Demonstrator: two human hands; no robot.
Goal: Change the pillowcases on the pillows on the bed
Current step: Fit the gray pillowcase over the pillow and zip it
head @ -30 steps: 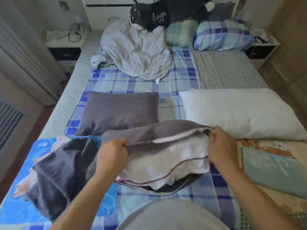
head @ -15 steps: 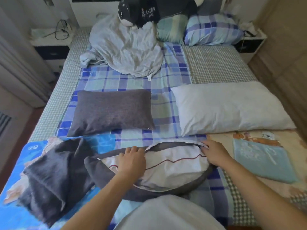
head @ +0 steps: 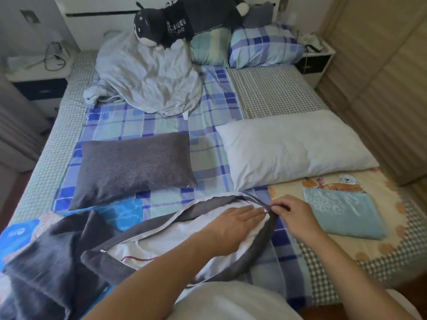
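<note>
Pinching soft grey pillowcase (head: 231, 202) edge, right hand (head: 292, 214)

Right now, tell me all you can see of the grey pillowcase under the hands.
The dark grey pillowcase looks like soft knit fabric with a pale-lined opening along its long side, gaping wide over the white pillow half inside it. It lies slack on the plaid sheet at the near bed edge. The left hand presses flat on the pillow; the right hand pinches the opening's far corner.

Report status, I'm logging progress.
Left hand flat on white pillow. Right hand pinches grey pillowcase corner. Case still open. Nothing in the way.
</note>
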